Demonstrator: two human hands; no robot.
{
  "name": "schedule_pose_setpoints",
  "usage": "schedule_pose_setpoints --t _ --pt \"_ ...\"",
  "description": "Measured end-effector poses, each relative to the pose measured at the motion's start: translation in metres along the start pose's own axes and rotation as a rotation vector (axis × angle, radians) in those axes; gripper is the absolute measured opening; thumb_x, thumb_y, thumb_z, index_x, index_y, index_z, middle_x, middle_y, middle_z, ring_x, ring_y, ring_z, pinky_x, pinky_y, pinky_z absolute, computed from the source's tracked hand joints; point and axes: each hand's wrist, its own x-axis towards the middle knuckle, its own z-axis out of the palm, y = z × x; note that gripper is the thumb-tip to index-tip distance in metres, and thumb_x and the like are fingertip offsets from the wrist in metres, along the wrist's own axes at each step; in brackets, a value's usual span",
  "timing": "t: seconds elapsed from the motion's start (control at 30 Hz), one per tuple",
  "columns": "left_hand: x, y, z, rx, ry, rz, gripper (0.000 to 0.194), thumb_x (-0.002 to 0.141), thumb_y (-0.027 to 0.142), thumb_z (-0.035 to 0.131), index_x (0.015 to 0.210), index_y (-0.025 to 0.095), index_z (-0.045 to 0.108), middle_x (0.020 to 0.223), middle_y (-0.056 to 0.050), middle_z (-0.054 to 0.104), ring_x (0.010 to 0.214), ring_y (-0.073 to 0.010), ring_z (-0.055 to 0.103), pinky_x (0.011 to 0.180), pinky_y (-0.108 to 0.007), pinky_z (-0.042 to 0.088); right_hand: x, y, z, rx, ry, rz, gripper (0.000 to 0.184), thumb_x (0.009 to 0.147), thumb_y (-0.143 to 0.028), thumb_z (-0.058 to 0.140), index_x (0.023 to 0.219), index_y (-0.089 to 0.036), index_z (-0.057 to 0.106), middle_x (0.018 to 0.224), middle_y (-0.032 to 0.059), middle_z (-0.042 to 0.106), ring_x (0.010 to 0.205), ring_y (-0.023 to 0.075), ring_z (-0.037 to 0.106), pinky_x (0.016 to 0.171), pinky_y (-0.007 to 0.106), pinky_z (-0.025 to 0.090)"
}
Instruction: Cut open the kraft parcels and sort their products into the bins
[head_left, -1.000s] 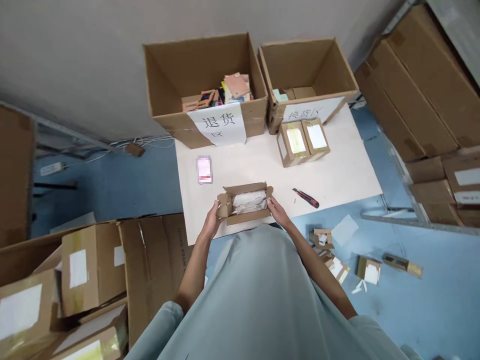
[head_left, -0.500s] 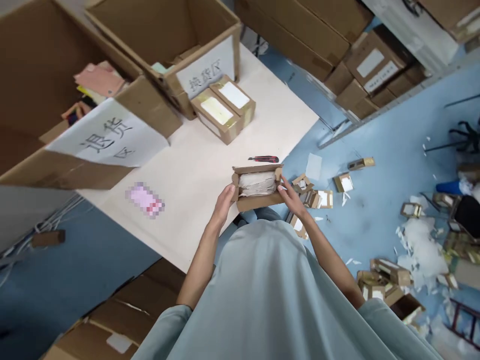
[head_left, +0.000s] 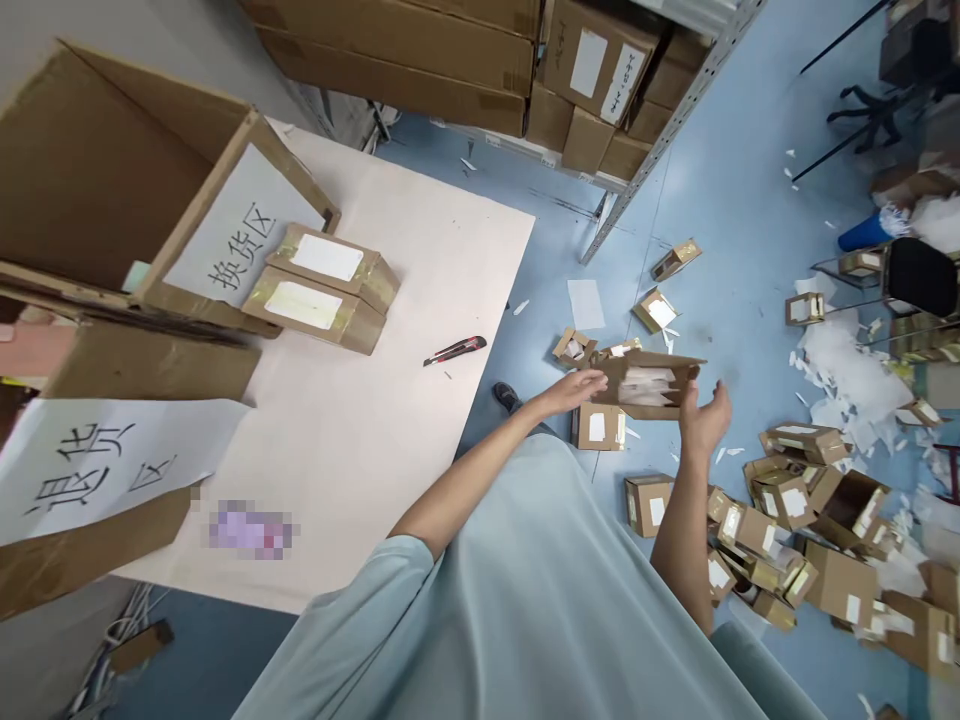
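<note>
An opened small cardboard box (head_left: pixel 613 392) with crumpled white packing (head_left: pixel 646 384) inside appears between my hands, over the floor beyond the table's right edge. My left hand (head_left: pixel 574 390) is at its left end, fingers stretched out; whether they still touch the cardboard I cannot tell. At the other end, my right hand (head_left: pixel 705 415) is open, with thumb and fingers spread apart and no grip on the box. A red-and-black utility knife (head_left: pixel 455 351) lies on the white table (head_left: pixel 360 430), left of my hands.
Two taped boxes (head_left: pixel 322 290) stand on the table before a large labelled carton (head_left: pixel 225 230); another labelled carton (head_left: pixel 150 380) is nearer. A blurred pink-purple item (head_left: pixel 250 530) lies near the edge. Discarded boxes (head_left: pixel 840 580) and white packing litter the floor. A metal shelf (head_left: pixel 645 180) holds cartons.
The box and both hands have moved right, from over the table edge to over the floor. My right hand has opened away from the box. The view has turned right.
</note>
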Motion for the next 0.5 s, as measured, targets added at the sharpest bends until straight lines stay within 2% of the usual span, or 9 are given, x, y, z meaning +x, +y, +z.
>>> schedule_pose_setpoints --t 0.03,0.1,0.2,0.3,0.4,0.5 --pt "0.008 -0.003 -0.001 0.011 -0.027 -0.003 0.057 0.106 0.053 0.072 0.147 0.014 0.073 0.151 -0.021 0.076 0.143 -0.0369 0.072 0.122 -0.048 0.058 0.009 0.004 0.003 -0.026 0.014 0.000 0.083 0.106 -0.065 0.045 0.156 -0.001 0.064 0.151 0.0406 0.067 0.149 0.0511 0.063 0.125 0.071 0.048" --pt "0.017 -0.008 -0.012 0.042 0.004 -0.003 0.055 0.103 0.051 0.076 0.145 0.015 0.075 0.150 -0.021 0.077 0.144 -0.0365 0.072 0.124 -0.048 0.056 0.023 0.002 0.018 -0.029 -0.060 -0.012 0.077 0.104 -0.063 0.045 0.148 -0.004 0.070 0.143 0.0379 0.073 0.141 0.0501 0.069 0.121 0.068 0.052" --pt "0.017 -0.012 -0.045 0.058 0.125 -0.032 0.052 0.099 0.050 0.080 0.138 0.016 0.079 0.147 -0.021 0.078 0.141 -0.0361 0.074 0.125 -0.050 0.055 0.039 -0.029 0.055 -0.005 -0.279 -0.049 0.073 0.101 -0.063 0.046 0.141 -0.010 0.076 0.137 0.0312 0.080 0.131 0.0466 0.076 0.115 0.063 0.058" --pt "0.010 -0.010 -0.082 0.017 0.293 -0.037 0.044 0.098 0.048 0.082 0.129 0.017 0.080 0.141 -0.021 0.081 0.136 -0.0354 0.077 0.125 -0.053 0.055 0.051 -0.086 0.103 0.030 -0.512 -0.150 0.070 0.100 -0.062 0.048 0.140 -0.013 0.077 0.137 0.0267 0.081 0.134 0.0438 0.076 0.115 0.059 0.059" --pt "-0.005 -0.009 -0.116 -0.060 0.498 -0.036 0.035 0.097 0.040 0.081 0.124 0.018 0.079 0.134 -0.019 0.084 0.129 -0.0327 0.080 0.124 -0.054 0.056 0.054 -0.158 0.152 0.081 -0.727 -0.344 0.069 0.102 -0.060 0.049 0.144 -0.013 0.075 0.142 0.0254 0.080 0.139 0.0410 0.074 0.119 0.056 0.058" --pt "-0.031 -0.011 -0.144 -0.158 0.731 -0.038 0.033 0.094 0.032 0.079 0.124 0.017 0.079 0.133 -0.019 0.084 0.130 -0.0323 0.080 0.124 -0.056 0.055 0.042 -0.236 0.196 0.122 -0.910 -0.569 0.064 0.105 -0.058 0.051 0.144 -0.013 0.075 0.144 0.0241 0.080 0.139 0.0393 0.074 0.121 0.055 0.057"
